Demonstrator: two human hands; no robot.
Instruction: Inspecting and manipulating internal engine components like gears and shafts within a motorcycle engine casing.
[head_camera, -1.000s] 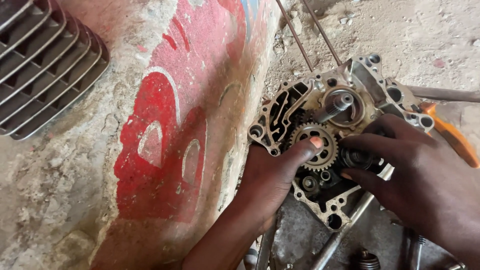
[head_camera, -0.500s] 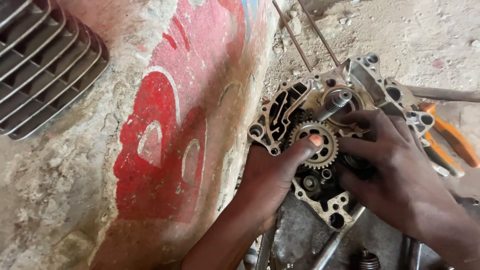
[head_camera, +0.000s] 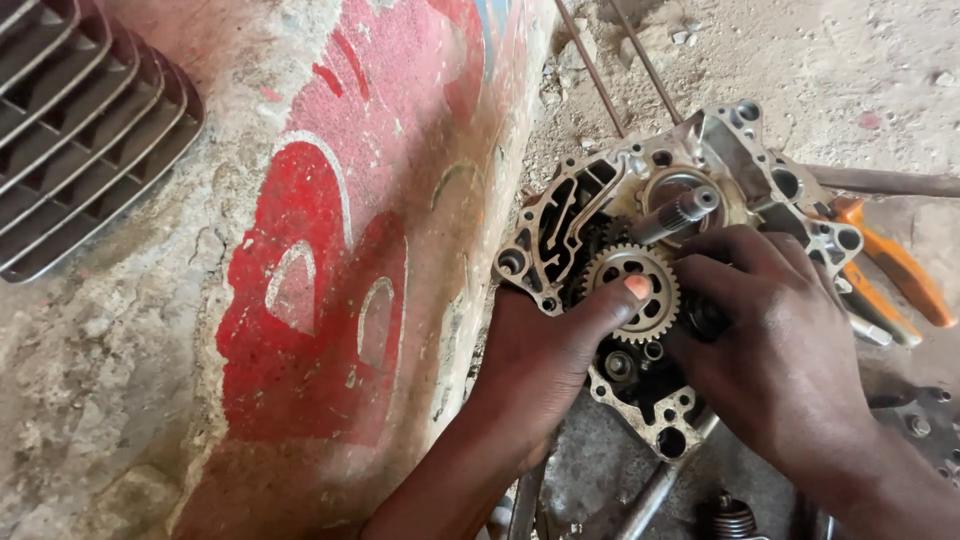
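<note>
Left hand (head_camera: 545, 365) thumbs the gear (head_camera: 634, 294); right hand (head_camera: 775, 345) hides whatever its curled fingers grasp.

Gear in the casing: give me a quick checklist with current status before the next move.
1. Left hand steadies the gear: ok, thumb pressed on its face.
2. Right hand at the gear's right edge: ok, fingers there; what they grip is hidden.
3. Gear fully seated: cannot tell, its back is hidden.
4. Splined shaft free: ok, nothing touches it.
5. Casing firmly supported: cannot tell, its underside is out of sight.
6. Orange pliers out of the way: ok, lying right of the casing, behind the right hand.
</note>
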